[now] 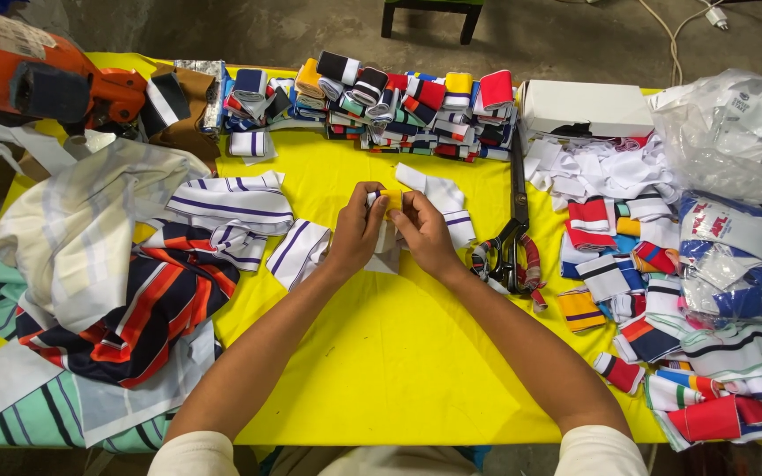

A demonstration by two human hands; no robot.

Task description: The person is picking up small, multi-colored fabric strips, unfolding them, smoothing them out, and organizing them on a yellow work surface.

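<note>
My left hand [356,231] and my right hand [423,233] meet over the middle of the yellow table [399,353]. Both pinch a small folded rib-knit strip [392,199], yellow at the top with white below, held just above the cloth. A white strip with purple stripes [441,201] lies right behind my right hand. Another white, purple-striped piece [297,251] lies beside my left wrist. Large scissors [515,231] with fabric-wrapped handles rest to the right of my right hand.
Folded striped collars are stacked in a row [399,110] at the back. Loose striped pieces [663,291] and plastic bags [734,123] fill the right side. A white box [586,106], striped fabric piles [125,291] at left, an orange machine [28,70].
</note>
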